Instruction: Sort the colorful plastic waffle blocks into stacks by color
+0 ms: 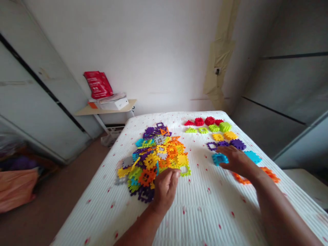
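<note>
My left hand [166, 188] is closed at the near right edge of a mixed heap of plastic interlocking tiles [151, 160]. A thin blue tile edge [157, 166] stands beside its fingers; whether they grip it is hidden. On the right, my right hand [237, 160] reaches over the sorted tiles, thumb and fingers apart. Its fingertips are beside a small blue tile stack [219, 159], and I cannot tell if they touch. Larger blue tiles [252, 157] lie past the wrist. Orange tiles [270, 175] are partly covered by the forearm.
Behind the right hand lie purple tiles [237, 144], yellow tiles [230, 135], green tiles [225, 127] and red tiles [209, 120] in rows by colour. All rest on a white quilted bed cover [194, 205]. A side table [82, 111] with a red bag [98, 84] stands back left.
</note>
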